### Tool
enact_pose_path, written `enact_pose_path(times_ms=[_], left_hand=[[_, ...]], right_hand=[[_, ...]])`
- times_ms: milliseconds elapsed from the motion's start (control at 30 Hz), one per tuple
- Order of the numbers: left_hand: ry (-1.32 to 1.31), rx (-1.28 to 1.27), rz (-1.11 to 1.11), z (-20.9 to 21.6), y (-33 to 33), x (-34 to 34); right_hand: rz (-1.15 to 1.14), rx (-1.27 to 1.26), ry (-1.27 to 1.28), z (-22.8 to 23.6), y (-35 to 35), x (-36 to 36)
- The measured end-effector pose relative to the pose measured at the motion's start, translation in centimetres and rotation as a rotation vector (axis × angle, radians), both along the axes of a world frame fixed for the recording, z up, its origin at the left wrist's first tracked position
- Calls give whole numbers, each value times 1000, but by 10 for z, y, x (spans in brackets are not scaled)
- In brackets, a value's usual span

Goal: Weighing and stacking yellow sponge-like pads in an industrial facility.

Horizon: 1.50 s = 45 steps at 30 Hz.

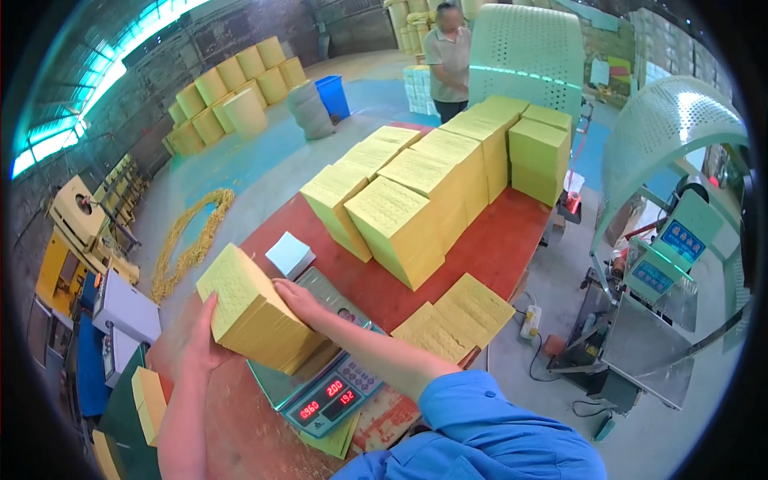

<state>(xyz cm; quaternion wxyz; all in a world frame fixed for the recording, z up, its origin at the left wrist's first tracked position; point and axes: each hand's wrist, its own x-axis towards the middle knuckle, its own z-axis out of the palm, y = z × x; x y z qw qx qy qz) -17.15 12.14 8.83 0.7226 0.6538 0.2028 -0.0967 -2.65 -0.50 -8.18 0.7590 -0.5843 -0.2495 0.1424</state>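
Observation:
A thick stack of yellow paper (264, 324) is gripped between my two hands, tilted, above the left part of a digital scale (320, 396). My left hand (206, 336) presses on its left side, and my right hand (300, 302) clasps its far right side with the fingers partly hidden. The scale shows lit red digits; the stack hides part of its pan, so I cannot tell whether the two touch. Just beyond lies a small pile of white paper (290, 254). Thin yellow sheets (456, 320) lie right of the scale.
Tall yellow paper stacks (416, 208) stand in rows on the red table (488, 256). A person (448, 60) stands behind them beside a perforated machine cover (524, 56). Machinery (640, 344) is on the right. Yellow rolls (232, 88) and a blue bin (332, 98) stand far back.

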Motion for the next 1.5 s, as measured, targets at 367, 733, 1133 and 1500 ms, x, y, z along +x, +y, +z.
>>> enact_pose_path(times_ms=[367,733,1133,1500], left_hand=[[126,-24,101,-23,-32,-1],[-75,-128,-88,-33,-64,34],[-200,-54,16,-39,-155,18],[-8,-274,-130,-75,-359,68]], right_hand=[[-392,-16,-71,-26,-148,-59],[-169,-131,437,-51,-186,-94],[212,55,584,-24,-301,-62],[62,-66,463,-20,-526,-7]])
